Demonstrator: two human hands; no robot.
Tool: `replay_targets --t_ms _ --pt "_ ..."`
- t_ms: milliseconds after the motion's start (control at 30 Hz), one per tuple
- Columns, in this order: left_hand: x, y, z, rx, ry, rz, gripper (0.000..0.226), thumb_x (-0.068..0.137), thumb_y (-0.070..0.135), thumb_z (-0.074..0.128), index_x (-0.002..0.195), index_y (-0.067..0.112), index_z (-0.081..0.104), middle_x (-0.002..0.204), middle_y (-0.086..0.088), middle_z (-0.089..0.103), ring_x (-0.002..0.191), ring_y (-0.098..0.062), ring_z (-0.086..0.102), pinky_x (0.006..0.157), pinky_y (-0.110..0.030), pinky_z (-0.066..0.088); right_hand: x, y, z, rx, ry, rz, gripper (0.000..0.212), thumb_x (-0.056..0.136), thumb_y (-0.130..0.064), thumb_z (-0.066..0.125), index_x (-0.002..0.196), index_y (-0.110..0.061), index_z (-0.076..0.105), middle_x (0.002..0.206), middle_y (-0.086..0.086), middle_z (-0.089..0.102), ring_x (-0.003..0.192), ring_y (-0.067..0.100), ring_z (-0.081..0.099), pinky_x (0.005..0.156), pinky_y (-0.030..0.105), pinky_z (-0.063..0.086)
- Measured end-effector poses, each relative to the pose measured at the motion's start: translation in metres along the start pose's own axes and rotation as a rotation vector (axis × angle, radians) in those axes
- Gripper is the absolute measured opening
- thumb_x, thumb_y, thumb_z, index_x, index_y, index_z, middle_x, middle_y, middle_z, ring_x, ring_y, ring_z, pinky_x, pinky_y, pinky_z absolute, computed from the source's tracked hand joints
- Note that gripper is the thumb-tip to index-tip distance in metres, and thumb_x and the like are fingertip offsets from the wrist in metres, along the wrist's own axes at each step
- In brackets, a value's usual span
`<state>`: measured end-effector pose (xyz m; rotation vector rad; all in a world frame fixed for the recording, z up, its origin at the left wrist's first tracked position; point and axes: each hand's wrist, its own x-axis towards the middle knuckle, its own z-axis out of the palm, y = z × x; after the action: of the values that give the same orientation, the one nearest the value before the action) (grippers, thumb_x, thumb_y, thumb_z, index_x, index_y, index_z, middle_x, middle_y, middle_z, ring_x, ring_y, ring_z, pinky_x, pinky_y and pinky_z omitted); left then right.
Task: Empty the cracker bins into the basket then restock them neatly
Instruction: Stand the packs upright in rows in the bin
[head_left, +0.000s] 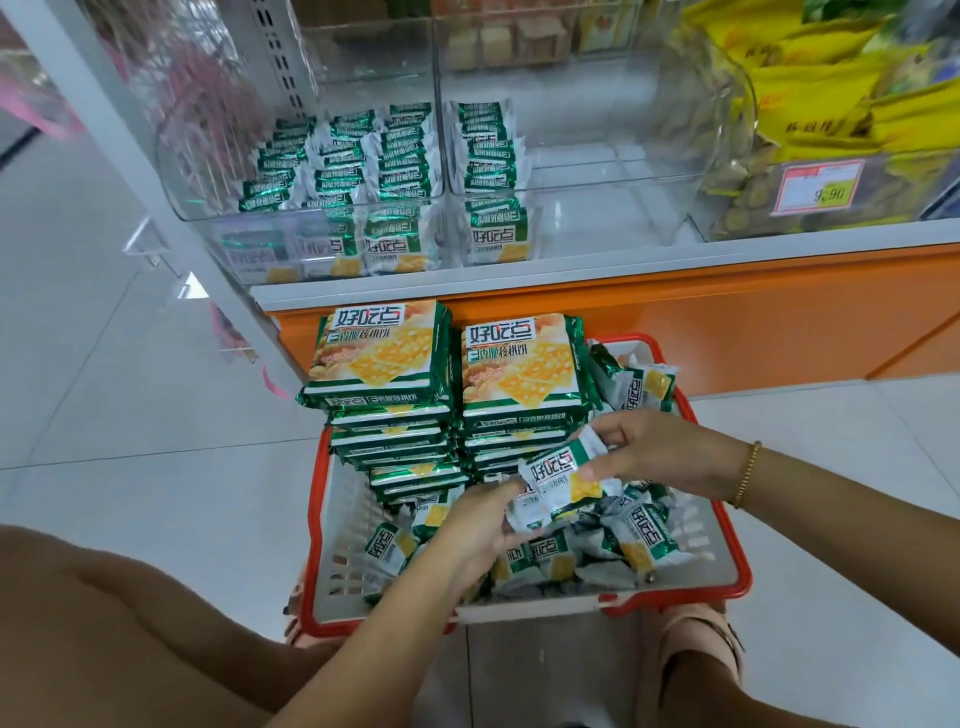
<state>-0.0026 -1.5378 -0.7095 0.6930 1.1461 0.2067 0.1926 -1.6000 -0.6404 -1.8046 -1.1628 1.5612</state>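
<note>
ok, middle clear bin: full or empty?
Mostly empty: the middle bin holds one row of green packets against its left wall; the rest of its floor is bare.

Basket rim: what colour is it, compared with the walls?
Red-orange: the basket rim runs round pale grey walls. The head view shows it best.

Right wrist: there it is, a slim gold-coloured bracelet (746, 474) of small round beads, a single loop.
Right hand (654, 447): thumbnail short and pale.
Arms: right forearm (831, 493) and left forearm (374, 639) both bare all the way to the frame edge.
Right foot: a peach-pink sandal (701, 634), with one broad strap over the top.
Left leg (130, 623): bare thigh and knee.
</note>
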Motion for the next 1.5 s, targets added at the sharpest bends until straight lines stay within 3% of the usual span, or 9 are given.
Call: replay_targets --t_ms 233,400,533,633,800,1000,1133,1400,1500 --pt "-0.037 0.039 0.000 0.132 -0.180 0.184 0.100 0.057 0.065 0.074 0.134 0.008 0.045 0.136 -0.004 0.052 0.122 -0.019 0.053 0.090 -0.035 0.054 -0.005 -0.033 -0.004 -0.127 0.146 -0.107 0.037 0.070 -0.030 0.083 0.095 -0.010 0.065 0.088 0.012 0.066 0.072 0.015 0.062 0.064 0.019 0.052" --pt "-0.069 0.091 -0.001 0.608 -0.144 0.421 0.075 0.070 0.048 0.074 0.132 0.015 0.049 0.085 -0.006 0.061 0.067 -0.010 0.059 0.062 -0.018 0.048 -0.012 -0.072 -0.015 -0.342 0.195 -0.213 0.060 0.066 -0.039 0.082 0.113 -0.030 0.046 0.110 -0.010 0.052 0.087 0.002 0.056 0.067 0.013 0.048" --pt "-0.088 0.153 0.003 0.922 -0.135 0.646 0.048 0.071 0.052 0.070 0.109 0.024 0.062 0.090 0.015 0.071 0.078 0.000 0.065 0.075 -0.018 0.051 -0.016 -0.113 -0.031 -0.297 0.060 -0.243 0.067 0.063 -0.047 0.077 0.124 -0.040 0.048 0.124 -0.020 0.054 0.093 -0.001 0.061 0.081 0.022 0.053" --pt "-0.091 0.194 0.012 1.069 -0.096 0.801 0.084 0.058 0.073 0.065 0.126 0.024 0.057 0.118 0.009 0.064 0.104 -0.008 0.061 0.088 -0.026 0.048 -0.012 -0.141 -0.041 -0.309 0.128 -0.305 0.059 0.063 -0.046 0.077 0.117 -0.037 0.055 0.119 -0.021 0.056 0.075 -0.013 0.059 0.070 0.016 0.049" --pt "-0.088 0.240 0.028 0.746 -0.024 0.976 0.056 0.062 0.063 0.052 0.103 0.025 0.059 0.098 0.010 0.065 0.072 0.006 0.062 0.061 -0.008 0.045 0.004 -0.176 -0.068 -0.083 0.205 -0.371 0.039 0.064 -0.031 0.078 0.099 -0.021 0.064 0.098 -0.008 0.065 0.080 0.004 0.063 0.065 0.017 0.049" --pt "-0.055 0.272 0.011 0.933 0.383 1.140 0.046 0.090 0.033 0.061 0.132 0.019 0.050 0.130 0.002 0.053 0.114 -0.012 0.052 0.098 -0.026 0.039 0.040 -0.207 -0.144 0.013 0.595 -0.289 0.038 0.078 -0.018 0.076 0.112 -0.008 0.063 0.099 0.009 0.067 0.075 0.013 0.065 0.067 0.021 0.058" --pt "-0.040 0.279 0.009 0.921 0.360 1.188 0.051 0.090 0.024 0.061 0.138 0.017 0.044 0.125 -0.001 0.052 0.104 -0.008 0.051 0.093 -0.023 0.043 0.096 -0.221 -0.198 -0.073 0.772 -0.151 0.054 0.075 -0.016 0.080 0.121 -0.006 0.055 0.109 0.011 0.063 0.068 0.015 0.062 0.048 0.016 0.054" --pt "-0.032 0.288 0.000 0.817 0.286 1.195 0.044 0.089 0.017 0.062 0.131 0.018 0.053 0.110 0.006 0.056 0.097 0.000 0.057 0.088 -0.022 0.049 0.193 -0.227 -0.232 -0.293 0.724 0.056 0.076 0.070 -0.022 0.085 0.134 0.000 0.050 0.129 0.016 0.057 0.109 0.029 0.061 0.094 0.043 0.051" --pt "-0.032 0.291 0.002 0.765 0.273 1.156 0.041 0.089 0.017 0.062 0.129 0.022 0.054 0.107 0.006 0.057 0.094 0.005 0.055 0.083 -0.019 0.050 0.207 -0.230 -0.227 -0.384 0.737 0.070 0.071 0.068 -0.016 0.085 0.130 -0.009 0.053 0.117 0.014 0.064 0.088 0.025 0.064 0.078 0.034 0.056"
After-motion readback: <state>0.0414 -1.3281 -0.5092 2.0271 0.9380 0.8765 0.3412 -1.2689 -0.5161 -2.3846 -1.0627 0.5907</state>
